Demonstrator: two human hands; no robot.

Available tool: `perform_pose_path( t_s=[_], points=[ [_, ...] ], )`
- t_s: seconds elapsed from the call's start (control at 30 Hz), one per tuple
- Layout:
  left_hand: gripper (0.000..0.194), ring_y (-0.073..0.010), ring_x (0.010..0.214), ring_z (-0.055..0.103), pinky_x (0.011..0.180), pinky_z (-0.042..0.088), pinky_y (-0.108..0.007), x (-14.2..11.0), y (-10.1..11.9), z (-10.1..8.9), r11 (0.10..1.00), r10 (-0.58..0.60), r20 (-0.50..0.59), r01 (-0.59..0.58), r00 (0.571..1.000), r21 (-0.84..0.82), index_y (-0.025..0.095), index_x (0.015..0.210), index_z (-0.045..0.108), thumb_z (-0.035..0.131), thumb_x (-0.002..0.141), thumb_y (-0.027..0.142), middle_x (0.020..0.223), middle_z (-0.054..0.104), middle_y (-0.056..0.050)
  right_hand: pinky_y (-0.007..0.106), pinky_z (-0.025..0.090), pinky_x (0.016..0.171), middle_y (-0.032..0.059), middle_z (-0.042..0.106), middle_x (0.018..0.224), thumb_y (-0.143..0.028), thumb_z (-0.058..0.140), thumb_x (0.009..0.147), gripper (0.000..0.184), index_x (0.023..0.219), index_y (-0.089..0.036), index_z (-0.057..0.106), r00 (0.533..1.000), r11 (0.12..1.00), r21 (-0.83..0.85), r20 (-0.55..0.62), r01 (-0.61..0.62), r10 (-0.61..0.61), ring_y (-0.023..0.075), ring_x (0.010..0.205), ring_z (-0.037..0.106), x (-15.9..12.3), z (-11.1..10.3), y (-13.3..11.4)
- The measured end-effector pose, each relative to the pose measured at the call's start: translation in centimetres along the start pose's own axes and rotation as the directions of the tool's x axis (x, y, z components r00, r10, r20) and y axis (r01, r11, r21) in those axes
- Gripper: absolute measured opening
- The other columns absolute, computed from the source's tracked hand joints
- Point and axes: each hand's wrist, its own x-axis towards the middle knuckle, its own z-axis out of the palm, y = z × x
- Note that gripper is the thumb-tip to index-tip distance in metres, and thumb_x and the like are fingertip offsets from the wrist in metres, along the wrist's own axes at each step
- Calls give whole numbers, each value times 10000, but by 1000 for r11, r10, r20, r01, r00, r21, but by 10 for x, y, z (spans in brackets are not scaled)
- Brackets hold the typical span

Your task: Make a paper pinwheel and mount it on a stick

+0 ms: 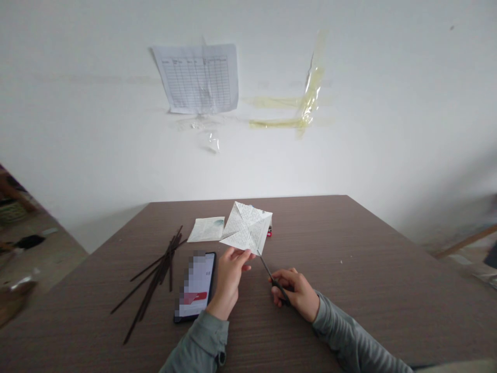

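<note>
Gray sleeves [204, 342], scissors [274, 282] (at paper [245, 228])

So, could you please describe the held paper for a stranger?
Over the brown table, find the left hand. It holds the printed paper, scissors at its lower corner. Unlike the sheet lying on the table, this one shows diagonal lines.

The left grip [230, 275] extends forward in a pinch while the right grip [300, 293] curls inward.
</note>
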Motion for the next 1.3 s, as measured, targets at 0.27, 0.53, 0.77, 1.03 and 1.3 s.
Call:
perform_pose_path(
  t_s=[0.27, 0.53, 0.77, 1.03, 1.3],
  points=[
    [456, -293, 878, 944, 624, 606, -276, -2, 2, 0, 1000, 0, -2, 0, 1000, 4, 241, 822, 830, 1131, 593, 495, 913, 958, -86, 727, 546, 1353, 78, 911, 761, -901, 904, 971, 628, 1053, -278, 900, 1000, 1000, -14, -9, 18, -18, 400, 791, 904, 1, 0, 3],
    [479, -325, 925, 958, 633, 622, -288, 0, -1, -1, 1000, 2, 5, -2, 1000, 19, 249, 854, 817, 1140, 616, 512, 928, 956, -84, 734, 565, 1312, 88, 920, 750, -933, 875, 970, 673, 1075, -270, 919, 999, 998, -51, -24, 30, -31, 407, 822, 903, 1, 0, 2],
    [464, -339, 962, 975, 591, 570, -269, 0, 0, -2, 999, 14, 8, -15, 1000, 50, 242, 886, 838, 1115, 637, 518, 957, 964, -108, 711, 523, 1368, 69, 915, 767, -964, 848, 997, 695, 1126, -282, 890, 1000, 998, -54, -11, 8, -9, 389, 826, 892, 0, 0, -1],
    [453, -327, 902, 957, 536, 462, -240, 1, 0, -1, 998, 28, 32, -29, 999, 51, 234, 873, 834, 1098, 636, 515, 947, 963, -118, 724, 545, 1352, 68, 903, 727, -1003, 860, 943, 733, 1087, -286, 894, 999, 999, -38, -46, 15, -17, 394, 784, 891, 2, 2, 0],
    [431, -310, 881, 945, 532, 456, -244, -2, 3, 0, 999, 13, 48, -16, 999, 47, 223, 902, 873, 1075, 634, 494, 952, 965, -123, 723, 547, 1372, 76, 905, 735, -987, 889, 950, 730, 1092, -272, 905, 999, 1000, -15, -45, 20, -21, 397, 798, 900, 0, -1, -3]
  ],
)
